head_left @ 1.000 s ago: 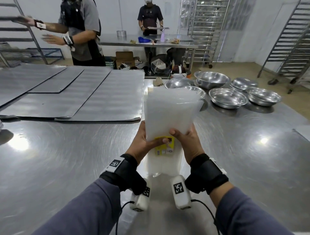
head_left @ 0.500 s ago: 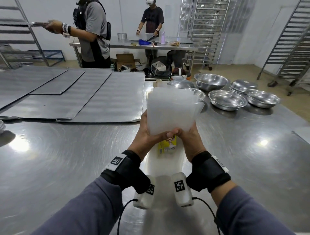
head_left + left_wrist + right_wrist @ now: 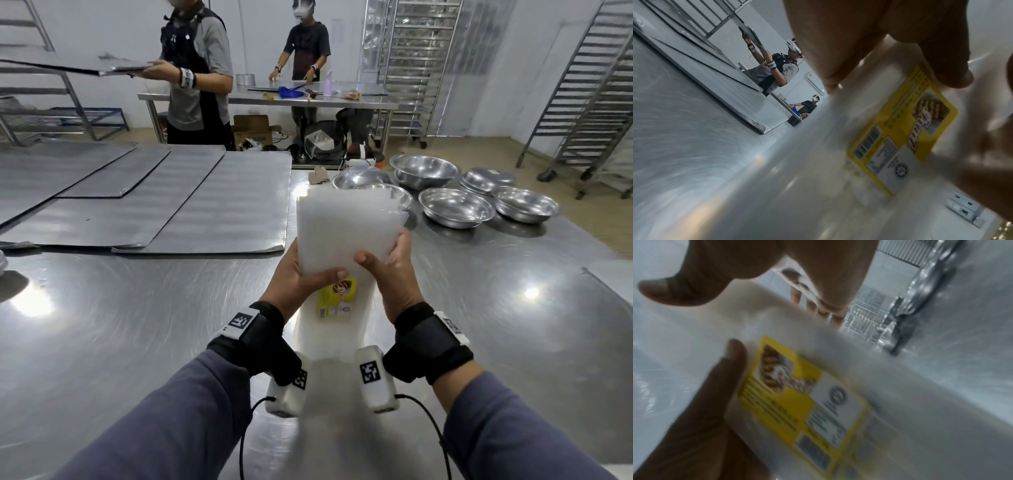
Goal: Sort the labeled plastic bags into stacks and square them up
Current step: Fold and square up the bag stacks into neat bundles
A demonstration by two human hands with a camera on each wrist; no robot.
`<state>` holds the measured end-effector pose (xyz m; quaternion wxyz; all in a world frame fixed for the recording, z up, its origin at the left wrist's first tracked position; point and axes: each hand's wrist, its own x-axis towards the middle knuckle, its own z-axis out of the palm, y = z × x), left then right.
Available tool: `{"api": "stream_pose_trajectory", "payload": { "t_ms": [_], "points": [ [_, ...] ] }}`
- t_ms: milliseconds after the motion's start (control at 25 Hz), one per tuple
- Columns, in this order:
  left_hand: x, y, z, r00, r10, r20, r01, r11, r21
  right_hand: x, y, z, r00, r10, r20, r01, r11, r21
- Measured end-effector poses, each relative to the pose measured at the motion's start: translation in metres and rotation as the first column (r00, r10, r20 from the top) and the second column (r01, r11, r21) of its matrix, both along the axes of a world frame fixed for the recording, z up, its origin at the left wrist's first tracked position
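Two hands hold one thick stack of translucent white plastic bags [image 3: 346,236] upright above the brushed stainless-steel table [image 3: 137,325]: the left hand [image 3: 294,284] grips its lower left edge with the thumb laid across the front, and the right hand [image 3: 394,270] clasps the lower right edge, thumb on the front and fingers [image 3: 797,295] wrapped behind. The bags' top edges are stepped and uneven (not squared). Just below the thumbs a yellow rectangular printed label [image 3: 337,297] with a barcode shows on the front bag, and the stack's lower end runs down between the black wrist straps towards the person's grey sleeves; whether it touches the table I cannot tell. To the left on the table lie several large flat grey ridged sheets [image 3: 212,205], overlapping one another. Beyond the stack, at the right, sits a cluster of shiny round steel mixing bowls [image 3: 455,207]. Farther back, a person in a grey shirt and black apron [image 3: 195,78] holds a flat metal tray [image 3: 113,66] out to the side, another person in a dark shirt [image 3: 308,48] stands behind a second steel table [image 3: 267,99], and tall wheeled steel racks [image 3: 589,102] stand along the right wall.
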<state>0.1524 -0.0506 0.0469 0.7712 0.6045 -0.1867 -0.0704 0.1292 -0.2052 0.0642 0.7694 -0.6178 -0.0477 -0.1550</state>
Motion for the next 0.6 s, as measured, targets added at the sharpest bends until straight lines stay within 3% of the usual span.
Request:
{"api": "stream_pose_trajectory", "payload": {
  "t_ms": [120,160,240,280,320,400,520,600],
  "points": [
    [-0.001,0.003,0.0,1.0,0.01,0.003,-0.01,1.0,0.006,-0.006,-0.004,0.031,0.958,-0.184,0.218,0.241,0.932,-0.272],
    [-0.001,0.003,0.001,1.0,0.018,-0.004,-0.018,1.0,0.007,-0.008,-0.004,0.041,0.913,-0.207,0.352,0.352,0.836,-0.421],
    [-0.002,0.003,0.002,1.0,0.022,-0.013,-0.022,1.0,0.011,-0.012,0.002,0.063,0.807,-0.129,0.576,0.551,0.513,-0.658],
    [-0.002,0.003,0.002,1.0,0.016,-0.009,-0.016,1.0,0.017,-0.014,0.007,0.071,0.781,-0.078,0.62,0.601,0.366,-0.711],
    [-0.002,0.002,0.003,1.0,0.01,-0.004,-0.01,1.0,0.027,-0.016,0.015,0.077,0.773,-0.044,0.633,0.62,0.26,-0.74],
    [-0.003,0.002,0.004,1.0,0.005,0.0,-0.005,0.999,0.039,-0.018,0.028,0.084,0.8,-0.025,0.6,0.598,0.127,-0.792],
    [-0.003,0.002,0.003,1.0,-0.011,0.016,0.01,0.999,0.042,-0.015,0.037,0.099,0.929,-0.012,0.371,0.369,-0.068,-0.927],
    [-0.003,0.002,0.003,1.0,-0.006,0.002,0.006,0.999,0.042,-0.009,0.033,0.11,0.972,-0.028,0.232,0.228,-0.119,-0.966]
  ]
}}
